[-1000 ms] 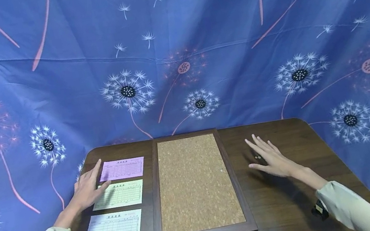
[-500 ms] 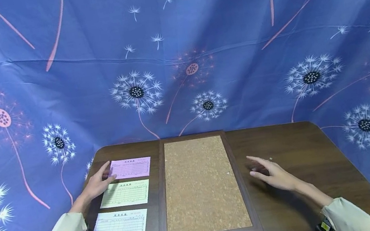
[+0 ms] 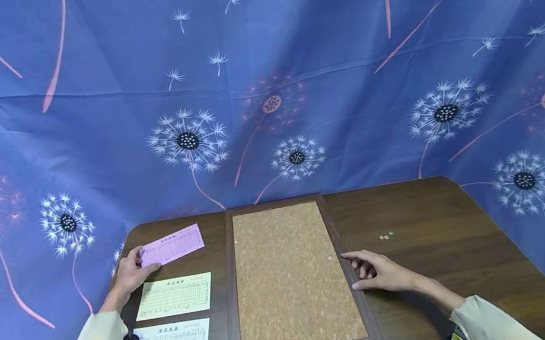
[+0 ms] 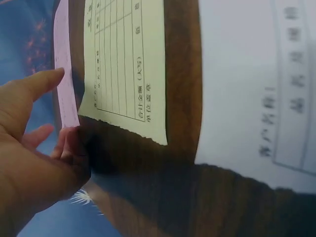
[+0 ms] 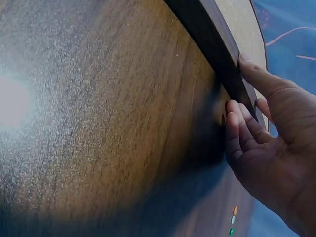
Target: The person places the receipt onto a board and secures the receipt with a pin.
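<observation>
Slip in purple [image 3: 173, 245] is over the table's [image 3: 454, 223] far left, left hand [image 3: 130, 274] pinching its left end, leaving print visible; right hand [image 3: 383, 273] touches corkboard's [image 3: 293, 281] right edge, probably steadying it, grip unclear.

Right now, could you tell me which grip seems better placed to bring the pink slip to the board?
Probably the left grip: it holds the pink slip by its left end, while the right grip only touches the board.
</observation>
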The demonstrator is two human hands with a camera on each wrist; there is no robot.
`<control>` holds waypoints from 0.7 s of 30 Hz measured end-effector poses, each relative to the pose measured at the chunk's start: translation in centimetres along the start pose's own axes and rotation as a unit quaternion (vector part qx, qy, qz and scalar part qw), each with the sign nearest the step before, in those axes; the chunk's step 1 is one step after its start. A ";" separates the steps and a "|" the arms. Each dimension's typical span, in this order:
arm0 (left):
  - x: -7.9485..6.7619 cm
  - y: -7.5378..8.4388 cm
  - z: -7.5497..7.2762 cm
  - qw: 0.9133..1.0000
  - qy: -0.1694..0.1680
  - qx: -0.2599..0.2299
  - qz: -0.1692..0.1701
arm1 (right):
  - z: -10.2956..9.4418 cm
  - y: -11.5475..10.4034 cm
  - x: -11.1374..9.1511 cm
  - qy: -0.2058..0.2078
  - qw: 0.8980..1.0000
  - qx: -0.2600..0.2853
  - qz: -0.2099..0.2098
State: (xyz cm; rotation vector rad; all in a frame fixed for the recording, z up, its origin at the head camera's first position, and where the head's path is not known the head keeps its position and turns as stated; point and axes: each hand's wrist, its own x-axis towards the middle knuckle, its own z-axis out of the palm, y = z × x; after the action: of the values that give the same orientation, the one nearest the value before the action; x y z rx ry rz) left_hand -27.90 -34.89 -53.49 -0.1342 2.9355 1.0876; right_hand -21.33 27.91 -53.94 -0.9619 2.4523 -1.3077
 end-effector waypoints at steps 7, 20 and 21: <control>0.9 -0.2 -0.4 0.999 -0.005 0.022 -0.026 | 0.0 0.7 0.4 -0.007 1.000 0.021 0.011; 2.3 0.1 -1.5 0.994 -0.091 0.023 -0.058 | -0.1 0.8 0.7 -0.012 1.000 0.017 0.004; 2.4 0.1 -1.4 0.993 -0.095 0.018 -0.061 | 0.0 0.8 0.7 -0.012 1.000 0.016 0.004</control>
State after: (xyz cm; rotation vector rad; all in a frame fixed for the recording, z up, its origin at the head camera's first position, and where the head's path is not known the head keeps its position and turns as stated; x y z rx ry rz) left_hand -30.24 -35.93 -52.41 -0.1966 2.7368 0.9713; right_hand -22.27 27.83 -54.50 -0.9545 2.4059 -1.3213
